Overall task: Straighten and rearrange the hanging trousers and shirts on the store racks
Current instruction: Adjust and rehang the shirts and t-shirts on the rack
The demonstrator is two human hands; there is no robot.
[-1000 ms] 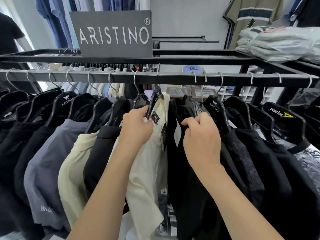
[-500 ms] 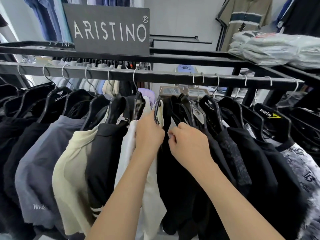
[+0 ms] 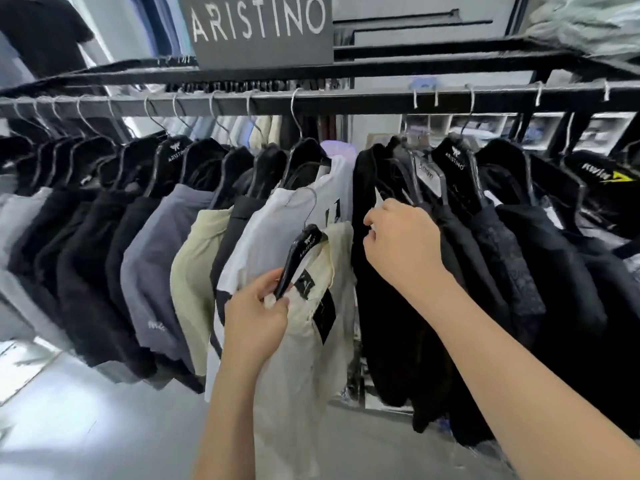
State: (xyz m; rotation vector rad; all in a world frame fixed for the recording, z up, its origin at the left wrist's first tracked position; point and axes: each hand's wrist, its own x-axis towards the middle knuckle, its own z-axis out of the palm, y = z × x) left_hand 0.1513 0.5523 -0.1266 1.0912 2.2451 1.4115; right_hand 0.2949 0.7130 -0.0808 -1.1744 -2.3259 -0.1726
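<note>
My left hand (image 3: pixel 255 311) grips the shoulder of a black hanger (image 3: pixel 300 258) that carries a cream shirt (image 3: pixel 311 358). This shirt is off the black rail (image 3: pixel 363 100) and hangs well below it, in front of a white shirt (image 3: pixel 277 216). My right hand (image 3: pixel 401 244) holds the edge of a black shirt (image 3: pixel 391 306) to the right, fingers curled by a small white tag (image 3: pixel 379 199). A gap on the rail lies between the white shirt's hanger and the black shirts.
Several shirts in black, grey and beige (image 3: pixel 194 271) fill the rail on the left, and black ones (image 3: pixel 540 271) on the right. A grey ARISTINO sign (image 3: pixel 259 29) stands on the rack top. Folded bagged clothes (image 3: pixel 588 26) lie top right. Grey floor (image 3: pixel 86 427) below.
My left hand has lifted the cream shirt's hanger off the rail and brought it down towards me. My right hand has stayed on the black shirt. The view has shifted closer and down.
</note>
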